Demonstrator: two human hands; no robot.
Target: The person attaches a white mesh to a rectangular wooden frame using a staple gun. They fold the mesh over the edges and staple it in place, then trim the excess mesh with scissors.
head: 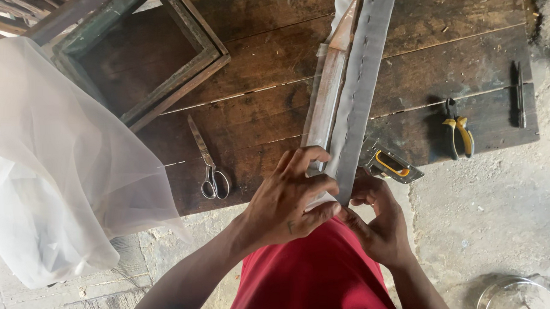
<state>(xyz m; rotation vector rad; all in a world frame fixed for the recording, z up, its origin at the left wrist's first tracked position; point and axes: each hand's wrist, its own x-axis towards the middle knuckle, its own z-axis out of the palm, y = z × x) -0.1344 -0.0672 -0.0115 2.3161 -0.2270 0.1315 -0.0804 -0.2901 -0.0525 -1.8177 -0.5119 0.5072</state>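
A dark, worn plank table (273, 112) stands on a rough concrete floor (484, 208). Along it a long wooden frame bar (327, 104) wrapped in grey mesh (361, 90) is laid lengthwise, its near end brought to the table edge, apparently so the mesh can be drawn taut. The left hand (289, 203) is curled over that end, fingers pressing mesh against wood. The right hand (378, 221) is closed just beside it, pinching the mesh edge from below. A staple gun (390, 162) lies just beyond the right hand, pliers (458, 133) farther right, scissors (208, 163) left of the left hand, white gauze (56, 162) well left.
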